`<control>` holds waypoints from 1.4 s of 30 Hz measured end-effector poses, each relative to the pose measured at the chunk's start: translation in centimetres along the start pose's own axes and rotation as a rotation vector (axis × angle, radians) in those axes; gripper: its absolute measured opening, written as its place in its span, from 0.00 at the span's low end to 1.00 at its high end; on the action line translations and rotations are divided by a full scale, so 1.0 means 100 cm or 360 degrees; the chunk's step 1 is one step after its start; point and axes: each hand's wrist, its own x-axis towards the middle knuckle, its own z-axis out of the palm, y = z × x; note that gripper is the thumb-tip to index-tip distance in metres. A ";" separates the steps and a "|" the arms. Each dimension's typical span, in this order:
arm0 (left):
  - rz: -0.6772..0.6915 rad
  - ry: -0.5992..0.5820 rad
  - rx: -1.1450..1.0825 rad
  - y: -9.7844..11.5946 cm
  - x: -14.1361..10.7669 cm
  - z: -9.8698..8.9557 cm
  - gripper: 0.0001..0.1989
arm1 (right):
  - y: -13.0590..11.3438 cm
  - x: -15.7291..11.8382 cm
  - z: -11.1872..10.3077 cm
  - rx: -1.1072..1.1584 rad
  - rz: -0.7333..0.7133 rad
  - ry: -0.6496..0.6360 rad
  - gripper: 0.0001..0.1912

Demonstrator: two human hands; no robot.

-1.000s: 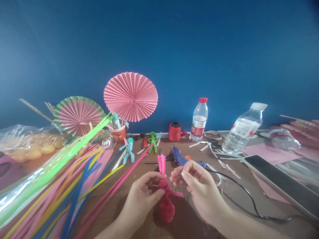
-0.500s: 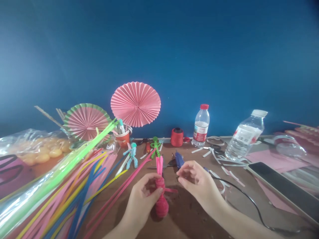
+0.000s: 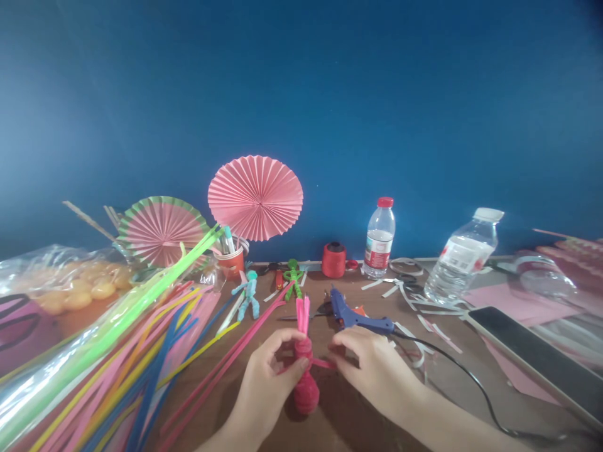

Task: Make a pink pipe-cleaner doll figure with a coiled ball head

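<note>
A pink pipe-cleaner figure (image 3: 306, 392) stands at the near middle of the table, with a round wound lower end and loose strands sticking up at the top. My left hand (image 3: 273, 367) is closed round its middle, thumb in front and fingers behind. At the figure's right side a short pink strand juts out. The thumb and fingertips of my right hand (image 3: 365, 358) are closed about that strand's end; the exact contact is partly hidden. Just beyond my right hand lies a blue glue gun (image 3: 360, 319) with its black cord trailing right.
Left lie bundled coloured pipe cleaners (image 3: 155, 351). Small blue (image 3: 248, 295) and green (image 3: 293, 276) pipe-cleaner figures lie farther back, near a red thread spool (image 3: 334, 260). Two water bottles (image 3: 379, 242) stand behind. A phone (image 3: 537, 358), paper strips and pink paper occupy the right.
My right hand has come down and left to the pink figure's side strand, uncovering the glue gun. My left hand keeps its grip on the figure.
</note>
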 end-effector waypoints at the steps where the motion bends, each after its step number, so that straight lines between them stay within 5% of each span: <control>1: 0.0004 -0.0003 -0.0002 0.000 0.000 0.000 0.11 | -0.001 0.000 -0.001 -0.0038 0.0006 -0.0018 0.08; 8: -0.0010 0.0026 -0.0075 -0.005 0.003 0.001 0.12 | -0.009 -0.004 -0.005 0.0437 0.0236 -0.0080 0.13; 14: -0.0012 0.0027 -0.0090 -0.005 0.001 0.002 0.12 | -0.002 -0.003 0.000 0.0741 0.0303 0.0172 0.17; 21: -0.0061 0.0196 -0.0195 0.003 0.004 0.004 0.11 | 0.002 0.003 -0.010 0.0921 0.0471 0.0439 0.10; 28: -0.0033 0.0415 -0.0198 -0.001 0.008 0.005 0.10 | 0.014 0.011 -0.045 0.1170 0.0518 0.0759 0.07; 37: -0.0022 0.0392 -0.0079 0.002 0.006 0.004 0.10 | 0.041 0.020 -0.102 0.1376 0.0448 0.1231 0.10; 42: -0.0028 0.0321 -0.0072 0.011 0.003 0.004 0.09 | 0.037 0.011 -0.137 0.1353 0.0291 0.1443 0.08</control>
